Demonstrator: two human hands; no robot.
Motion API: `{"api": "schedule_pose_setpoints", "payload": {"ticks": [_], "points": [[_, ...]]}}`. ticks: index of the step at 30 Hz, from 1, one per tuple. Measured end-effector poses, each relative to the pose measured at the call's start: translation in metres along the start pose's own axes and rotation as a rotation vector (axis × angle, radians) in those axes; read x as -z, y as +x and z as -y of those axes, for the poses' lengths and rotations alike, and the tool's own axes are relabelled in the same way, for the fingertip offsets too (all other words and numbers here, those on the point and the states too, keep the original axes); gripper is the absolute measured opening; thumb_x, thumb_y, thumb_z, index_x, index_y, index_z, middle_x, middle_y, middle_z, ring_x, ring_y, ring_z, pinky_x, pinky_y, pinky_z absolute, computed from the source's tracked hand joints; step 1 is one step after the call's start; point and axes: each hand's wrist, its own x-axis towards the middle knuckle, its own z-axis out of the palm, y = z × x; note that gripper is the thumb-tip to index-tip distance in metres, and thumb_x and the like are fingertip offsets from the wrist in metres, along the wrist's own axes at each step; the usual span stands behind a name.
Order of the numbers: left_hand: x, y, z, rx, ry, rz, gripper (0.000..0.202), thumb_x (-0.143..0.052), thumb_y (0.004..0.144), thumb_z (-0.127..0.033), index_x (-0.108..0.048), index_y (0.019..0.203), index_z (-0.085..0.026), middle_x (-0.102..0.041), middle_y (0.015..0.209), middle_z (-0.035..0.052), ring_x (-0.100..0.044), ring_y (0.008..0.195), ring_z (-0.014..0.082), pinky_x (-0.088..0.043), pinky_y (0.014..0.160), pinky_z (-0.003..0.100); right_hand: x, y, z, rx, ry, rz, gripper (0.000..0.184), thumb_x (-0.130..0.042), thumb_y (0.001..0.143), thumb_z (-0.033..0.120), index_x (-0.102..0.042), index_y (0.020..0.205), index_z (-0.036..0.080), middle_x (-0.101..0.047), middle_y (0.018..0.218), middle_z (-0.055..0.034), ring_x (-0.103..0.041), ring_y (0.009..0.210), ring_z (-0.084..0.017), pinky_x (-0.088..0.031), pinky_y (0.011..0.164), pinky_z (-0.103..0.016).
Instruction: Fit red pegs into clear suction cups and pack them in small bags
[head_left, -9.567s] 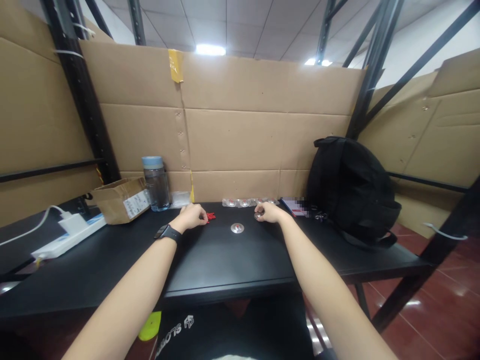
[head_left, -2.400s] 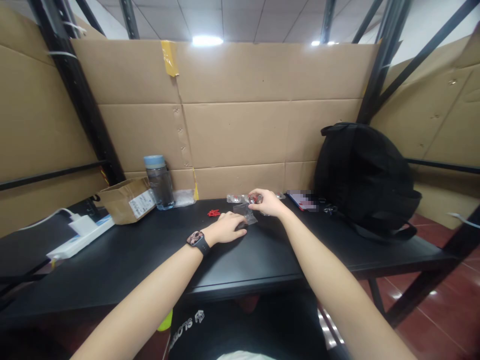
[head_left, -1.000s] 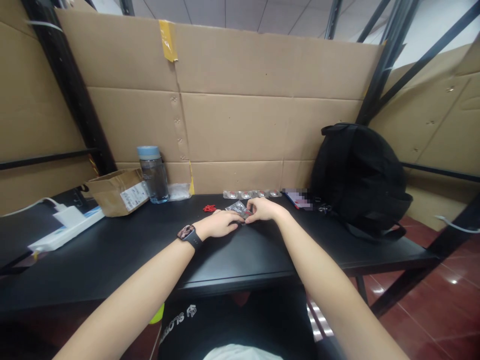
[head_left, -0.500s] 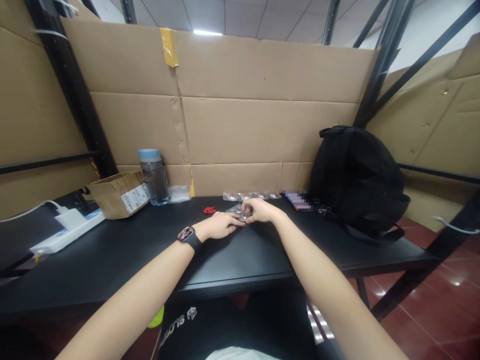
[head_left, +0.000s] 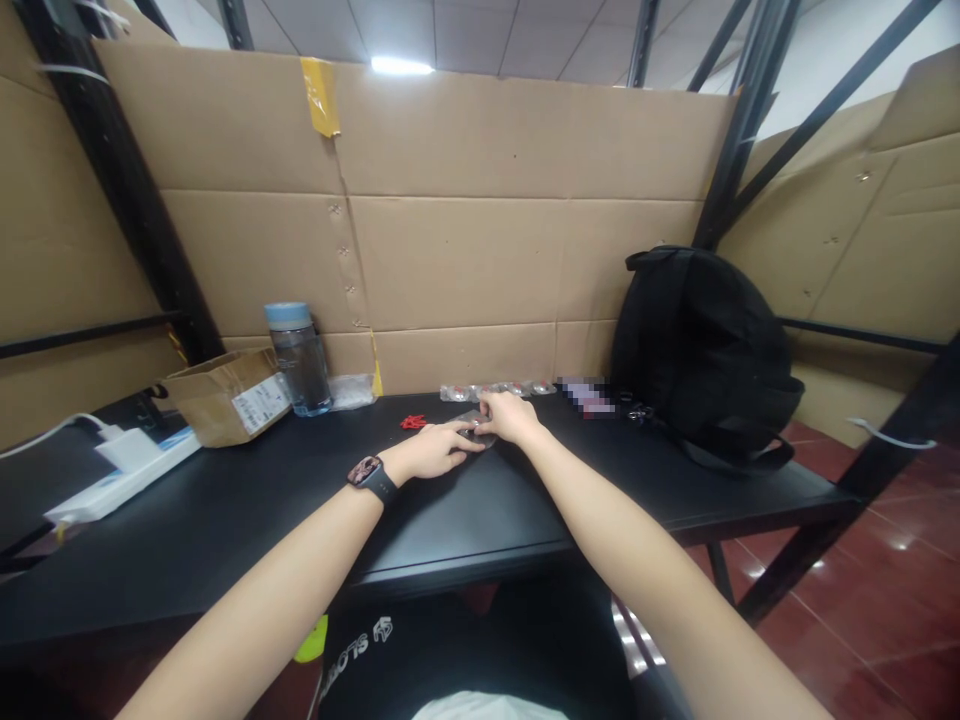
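A small clear plastic bag [head_left: 472, 420] lies on the black tabletop under my fingers; its contents are too small to make out. My left hand [head_left: 439, 450] rests palm down at the bag's near left side, fingers stretched towards it and fingertips touching it. With thumb and fingers curled in, my right hand [head_left: 508, 415] pinches at the bag's right part, hiding some of it. Just left of the bag sits a little heap of red pieces [head_left: 413, 422]. Behind my hands, a row of several small clear packets [head_left: 495, 390] with red bits lies along the back.
At the left stand a blue-lidded bottle [head_left: 298, 360], an opened cardboard box [head_left: 225, 398] and a white power strip [head_left: 124, 480]. A clear plastic packet [head_left: 352, 391] lies beside the bottle. To the right are a blurred-out flat item [head_left: 587, 397], keys [head_left: 637, 411] and a black backpack [head_left: 697, 350].
The whole view has shifted slightly. My right hand has turned a little and lies lower over the bag, with the fingers more closed in. My left hand stays in place.
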Motion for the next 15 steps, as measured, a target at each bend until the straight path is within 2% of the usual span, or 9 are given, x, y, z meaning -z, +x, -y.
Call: {"api": "schedule_pose_setpoints", "payload": {"ticks": [5, 8, 10, 13, 15], "points": [[-0.001, 0.0, 0.003, -0.011, -0.015, 0.006, 0.043, -0.058, 0.093, -0.02, -0.068, 0.131, -0.038, -0.039, 0.161, -0.003, -0.043, 0.145, 0.0247, -0.032, 0.123, 0.04, -0.005, -0.002, 0.002, 0.012, -0.011, -0.016, 0.024, -0.071, 0.087, 0.041, -0.064, 0.106, 0.028, -0.072, 0.107, -0.0062, -0.068, 0.092, -0.022, -0.042, 0.071, -0.028], [0.0, -0.001, 0.003, -0.025, -0.023, 0.008, 0.042, -0.059, 0.092, -0.021, -0.069, 0.13, -0.036, -0.04, 0.161, -0.0019, -0.044, 0.144, 0.0242, -0.032, 0.123, 0.038, -0.01, -0.002, 0.005, -0.022, -0.018, -0.033, 0.025, -0.067, 0.089, 0.039, -0.064, 0.111, 0.028, -0.072, 0.108, -0.0086, -0.068, 0.092, -0.025, -0.044, 0.073, -0.031], [0.003, -0.001, 0.003, -0.024, -0.027, -0.004, 0.039, -0.059, 0.091, -0.02, -0.073, 0.124, -0.034, -0.046, 0.157, -0.0009, -0.05, 0.14, 0.0236, -0.035, 0.121, 0.037, -0.01, -0.002, 0.006, -0.033, 0.009, -0.035, 0.027, -0.069, 0.087, 0.039, -0.066, 0.11, 0.027, -0.072, 0.108, -0.0092, -0.068, 0.091, -0.026, -0.045, 0.073, -0.032], [0.01, -0.001, 0.001, 0.002, -0.034, -0.058, 0.04, -0.052, 0.085, -0.008, -0.08, 0.102, -0.03, -0.061, 0.143, -0.0015, -0.06, 0.129, 0.0207, -0.04, 0.116, 0.033, -0.002, -0.001, 0.002, 0.115, 0.176, 0.068, 0.038, -0.081, 0.075, 0.038, -0.069, 0.108, 0.024, -0.072, 0.105, -0.0068, -0.067, 0.09, -0.023, -0.046, 0.073, -0.029], [0.013, -0.001, 0.002, 0.031, -0.057, -0.125, 0.045, -0.045, 0.079, 0.0, -0.079, 0.092, -0.026, -0.072, 0.123, -0.0011, -0.066, 0.118, 0.0177, -0.045, 0.108, 0.029, 0.007, -0.001, -0.004, 0.261, 0.344, 0.16, 0.04, -0.082, 0.074, 0.041, -0.071, 0.107, 0.022, -0.073, 0.1, -0.0049, -0.066, 0.087, -0.02, -0.046, 0.073, -0.026]]}}
